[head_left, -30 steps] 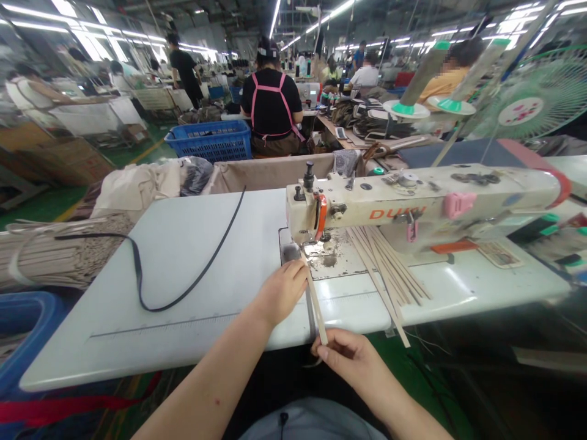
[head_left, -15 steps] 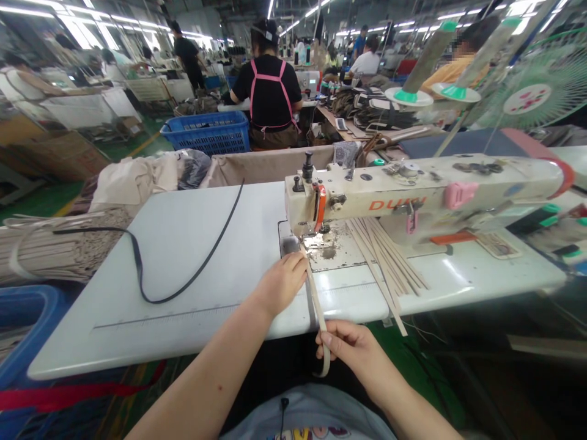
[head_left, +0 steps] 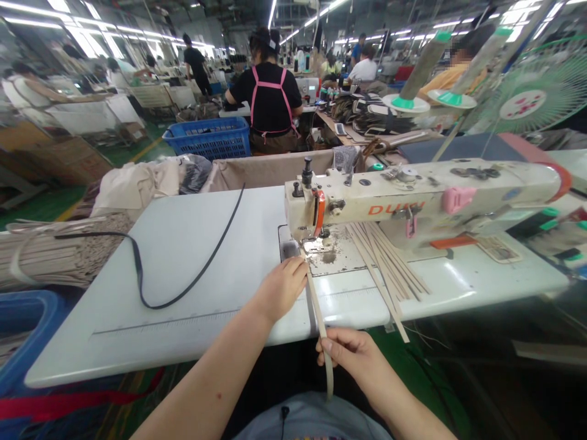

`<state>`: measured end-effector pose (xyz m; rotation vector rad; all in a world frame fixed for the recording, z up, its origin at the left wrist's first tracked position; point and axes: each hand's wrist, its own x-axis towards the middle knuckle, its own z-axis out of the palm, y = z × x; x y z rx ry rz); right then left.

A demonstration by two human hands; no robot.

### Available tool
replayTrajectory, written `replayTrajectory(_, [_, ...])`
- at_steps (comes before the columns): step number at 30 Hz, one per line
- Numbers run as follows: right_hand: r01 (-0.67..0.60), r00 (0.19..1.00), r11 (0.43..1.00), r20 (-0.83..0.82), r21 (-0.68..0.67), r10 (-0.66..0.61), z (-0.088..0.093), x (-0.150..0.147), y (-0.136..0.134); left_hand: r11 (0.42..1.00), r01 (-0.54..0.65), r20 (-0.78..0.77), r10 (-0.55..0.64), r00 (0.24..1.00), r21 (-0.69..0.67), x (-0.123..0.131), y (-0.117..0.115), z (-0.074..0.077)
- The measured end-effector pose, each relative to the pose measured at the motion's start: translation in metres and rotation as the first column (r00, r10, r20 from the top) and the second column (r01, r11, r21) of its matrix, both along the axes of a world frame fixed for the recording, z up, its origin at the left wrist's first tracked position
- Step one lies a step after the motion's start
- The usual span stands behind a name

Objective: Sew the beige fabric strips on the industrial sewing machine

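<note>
A narrow beige strip (head_left: 315,299) runs from the needle area of the sewing machine (head_left: 348,205) down over the table's front edge. My left hand (head_left: 285,282) lies close to the presser foot, its fingers closed together on the strip at the left side. Below the table edge, my right hand (head_left: 345,349) pinches the same strip between thumb and fingers, and the strip's lower end hangs past it. Several loose beige strips (head_left: 387,263) lie fanned out under the machine arm, right of the needle.
A black strap (head_left: 183,290) curves across the white table (head_left: 192,232). Bundled strips (head_left: 59,253) and a blue basket (head_left: 32,305) stand at the left. Thread cones (head_left: 424,67) and a fan (head_left: 527,104) are at the right. Ahead, a person in a pink-strapped apron (head_left: 270,98) sits facing away.
The strip's lower end, curled under my right hand before, now hangs straighter and lower. Both hands keep nearly the same places; the view has shifted slightly.
</note>
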<state>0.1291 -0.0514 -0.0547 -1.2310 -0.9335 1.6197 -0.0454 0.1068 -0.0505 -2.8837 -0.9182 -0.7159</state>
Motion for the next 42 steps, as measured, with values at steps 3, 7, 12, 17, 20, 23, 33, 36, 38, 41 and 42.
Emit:
replayTrajectory(3, [0.008,1.000,1.000,-0.002,-0.005,-0.008,0.0013,0.0003,0.0002,1.000,-0.003,-0.012,0.003,1.000,0.014,0.0002,-0.0002,-0.0006])
replayTrajectory(7, [0.001,1.000,1.000,0.006,0.004,-0.001,0.0001,0.0018,0.0016,1.000,-0.005,-0.017,0.005,1.000,0.007,0.0013,-0.0005,-0.0001])
replayTrajectory(12, [-0.014,1.000,1.000,0.007,-0.001,0.014,0.0005,0.0028,0.0025,1.000,-0.012,-0.013,0.012,1.000,-0.022,0.0028,0.0022,-0.0015])
replayTrajectory(17, [-0.018,0.999,1.000,0.033,0.002,0.018,0.0004,0.0024,0.0036,0.999,-0.012,-0.006,0.012,1.000,-0.037,0.0034,0.0040,-0.0024])
replayTrajectory(20, [-0.011,0.999,1.000,0.035,-0.009,0.011,-0.0009,0.0027,0.0041,0.999,-0.019,0.007,0.020,1.000,-0.037,0.0040,0.0031,-0.0019])
replayTrajectory(23, [0.004,1.000,1.000,0.030,-0.009,-0.004,-0.0015,0.0032,0.0041,0.999,-0.029,0.016,0.030,0.999,-0.022,0.0045,0.0027,-0.0028])
replayTrajectory(33, [0.017,1.000,1.000,0.015,-0.012,-0.017,-0.0012,0.0037,0.0052,1.000,-0.003,0.041,0.004,0.999,-0.020,0.0032,0.0011,0.0016])
replayTrajectory(36, [0.015,1.000,1.000,0.015,-0.004,-0.015,-0.0026,0.0037,0.0063,1.000,0.006,0.041,-0.006,0.999,-0.003,0.0029,-0.0005,0.0036])
replayTrajectory(38, [0.013,1.000,1.000,0.011,0.005,-0.013,-0.0035,0.0035,0.0063,1.000,0.017,0.041,-0.018,0.999,0.008,0.0025,-0.0011,0.0038])
replayTrajectory(41, [0.006,1.000,1.000,0.002,0.017,-0.006,-0.0039,0.0029,0.0052,1.000,0.027,0.042,-0.028,0.999,0.008,0.0020,-0.0016,0.0038])
replayTrajectory(42, [0.005,1.000,1.000,0.000,0.019,-0.005,-0.0037,0.0028,0.0047,1.000,0.027,0.040,-0.027,0.999,0.007,0.0020,-0.0018,0.0040])
